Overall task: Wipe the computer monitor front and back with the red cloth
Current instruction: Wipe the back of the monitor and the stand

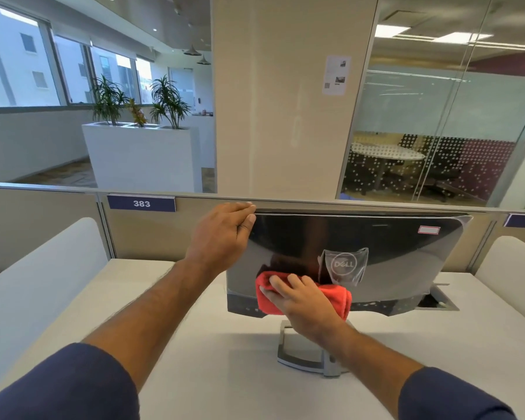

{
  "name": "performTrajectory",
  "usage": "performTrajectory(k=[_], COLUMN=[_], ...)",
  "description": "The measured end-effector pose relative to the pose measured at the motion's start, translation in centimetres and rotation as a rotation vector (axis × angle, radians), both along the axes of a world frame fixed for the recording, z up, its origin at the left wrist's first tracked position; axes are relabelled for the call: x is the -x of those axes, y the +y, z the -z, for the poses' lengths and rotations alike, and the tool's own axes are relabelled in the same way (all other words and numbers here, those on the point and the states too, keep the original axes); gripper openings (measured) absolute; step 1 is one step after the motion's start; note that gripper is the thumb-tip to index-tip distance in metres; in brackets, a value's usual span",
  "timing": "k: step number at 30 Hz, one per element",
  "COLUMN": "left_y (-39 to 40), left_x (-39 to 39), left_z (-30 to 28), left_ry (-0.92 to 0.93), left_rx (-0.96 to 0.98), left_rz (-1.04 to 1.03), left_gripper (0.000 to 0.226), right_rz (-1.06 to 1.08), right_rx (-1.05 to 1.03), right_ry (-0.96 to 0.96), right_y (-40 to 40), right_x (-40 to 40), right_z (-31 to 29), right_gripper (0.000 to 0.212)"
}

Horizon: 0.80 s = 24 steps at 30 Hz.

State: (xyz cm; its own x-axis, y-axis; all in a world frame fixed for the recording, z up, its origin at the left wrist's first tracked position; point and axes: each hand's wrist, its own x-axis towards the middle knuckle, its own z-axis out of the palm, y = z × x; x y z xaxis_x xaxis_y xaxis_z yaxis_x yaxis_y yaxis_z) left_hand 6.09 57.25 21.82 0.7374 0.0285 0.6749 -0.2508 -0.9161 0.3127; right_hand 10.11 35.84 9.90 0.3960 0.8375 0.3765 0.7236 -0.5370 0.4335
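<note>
At the far left a rounded white side divider (pixel 40 268) borders the white bench (pixel 194 344), and a dark blue number plate reading 383 (pixel 141 203) hangs on the beige partition behind. Next comes the left hand (pixel 222 234), fingers curled over the top left corner of the glossy black flat computer monitor (pixel 391 247), gripping that edge to steady it. The monitor stands on the bench with its back toward the person, logo side showing. Low on that back panel, left of the silver logo (pixel 343 264), the right hand (pixel 300 301) lies with fingers spread flat, pressing the folded red cloth (pixel 335 294) against the shiny surface. Below, the grey metal stand (pixel 300 356) rests on the bench, and to the right a rectangular cable opening (pixel 437 303) is cut into the bench top.

The risk I see: a hard push low on the panel could tip or slide the monitor on its narrow stand if the left hand's hold slackens. The cloth could also slip out from under flat fingers.
</note>
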Motion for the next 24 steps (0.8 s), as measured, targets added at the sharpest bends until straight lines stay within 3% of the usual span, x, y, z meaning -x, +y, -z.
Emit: performTrajectory(k=[7,10,14,16,19,24], left_y=[-0.4,-0.4,-0.1,-0.2,-0.2,-0.4], left_x=[-0.3,-0.6,-0.7,-0.6,-0.6,-0.8], left_z=[0.8,1.1,1.3,1.3,1.4,1.5], left_ry=[-0.066,-0.088,-0.099,-0.103,-0.114,-0.13], left_rx=[0.026,0.059,0.046,0.047,0.049,0.052], left_rz=[-0.025,-0.024,-0.015,-0.01,-0.01,-0.014], left_gripper=[0.035,0.036,0.036,0.036,0.034,0.034], right_rz=[0.142,0.119,0.019,0.033,0.063,0.083], right_rx=[-0.665,-0.592,-0.208,-0.113,-0.193,-0.551], right_ry=[-0.136,-0.132,0.016,0.081,0.077,-0.036], right_y=[-0.3,0.1,-0.9,-1.6,-1.1,2.7], right_x=[-1.4,-1.7,-0.6,-0.1,0.2,0.0], right_z=[-3.2,-2.4,1.4,2.9,3.0,-0.6], right_gripper=[0.073,0.074,0.077,0.078,0.078,0.068])
